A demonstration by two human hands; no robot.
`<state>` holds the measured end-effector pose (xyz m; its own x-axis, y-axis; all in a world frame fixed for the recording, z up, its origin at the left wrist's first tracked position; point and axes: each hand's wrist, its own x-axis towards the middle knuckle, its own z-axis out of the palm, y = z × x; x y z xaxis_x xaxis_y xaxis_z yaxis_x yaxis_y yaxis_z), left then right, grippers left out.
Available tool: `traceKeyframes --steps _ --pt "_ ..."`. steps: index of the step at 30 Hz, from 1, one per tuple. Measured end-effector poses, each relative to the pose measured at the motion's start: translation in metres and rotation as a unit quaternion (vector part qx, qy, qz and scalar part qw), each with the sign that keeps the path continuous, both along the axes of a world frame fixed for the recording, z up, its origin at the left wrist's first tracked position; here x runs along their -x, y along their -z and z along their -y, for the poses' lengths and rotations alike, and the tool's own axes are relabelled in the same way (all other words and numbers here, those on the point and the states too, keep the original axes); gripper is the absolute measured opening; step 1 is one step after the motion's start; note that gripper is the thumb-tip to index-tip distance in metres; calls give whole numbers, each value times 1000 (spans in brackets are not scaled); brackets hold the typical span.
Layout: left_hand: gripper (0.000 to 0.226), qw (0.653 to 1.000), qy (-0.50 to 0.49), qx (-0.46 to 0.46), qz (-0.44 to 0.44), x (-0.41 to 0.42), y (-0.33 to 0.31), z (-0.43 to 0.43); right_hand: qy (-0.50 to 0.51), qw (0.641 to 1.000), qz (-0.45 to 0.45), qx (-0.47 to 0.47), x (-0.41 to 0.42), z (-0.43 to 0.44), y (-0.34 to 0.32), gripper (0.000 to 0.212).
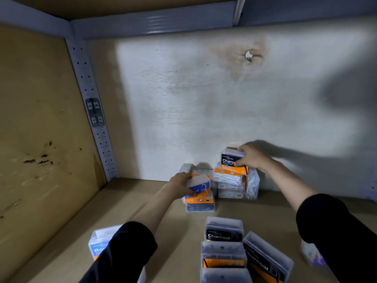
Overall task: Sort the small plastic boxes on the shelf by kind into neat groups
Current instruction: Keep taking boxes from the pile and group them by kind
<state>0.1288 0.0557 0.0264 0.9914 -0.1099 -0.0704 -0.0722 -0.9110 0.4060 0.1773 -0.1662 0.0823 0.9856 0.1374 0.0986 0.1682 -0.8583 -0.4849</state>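
Note:
Small clear plastic floss-pick boxes sit on a brown shelf board [159, 248]. My left hand [180, 185] grips a blue-and-orange labelled box [199, 189] on top of a low stack at the back. My right hand [253, 157] holds a black-and-orange "Charcoal" box [230, 160] on top of a taller stack of white-pick boxes [234, 185] against the back wall. Near me lie a group of Charcoal boxes [224, 233] and one tilted Charcoal box [265, 260]. A blue-labelled box [100, 242] stands at the front left, partly hidden by my sleeve.
The white back wall [204, 99] has a stained hole. A perforated metal post [89, 103] runs up the back left corner beside a brown side panel. A blurred small box [312, 254] shows behind my right sleeve.

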Motion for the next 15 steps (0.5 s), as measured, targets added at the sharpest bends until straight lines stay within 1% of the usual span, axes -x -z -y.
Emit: traceKeyframes --steps 2,5,11,15 --pt "63 1000 -8 7 7 3 -1 1 7 1000 3 12 2 -1 2 43" --pt "60 1000 -17 11 15 8 -1 0 20 1000 18 3 6 -3 4 46" --pt "53 1000 -2 -7 31 23 -10 -5 22 999 44 -19 25 -6 0 40" --pt "54 999 13 -17 25 39 -17 -11 7 1000 -4 -15 50 4 -3 44"
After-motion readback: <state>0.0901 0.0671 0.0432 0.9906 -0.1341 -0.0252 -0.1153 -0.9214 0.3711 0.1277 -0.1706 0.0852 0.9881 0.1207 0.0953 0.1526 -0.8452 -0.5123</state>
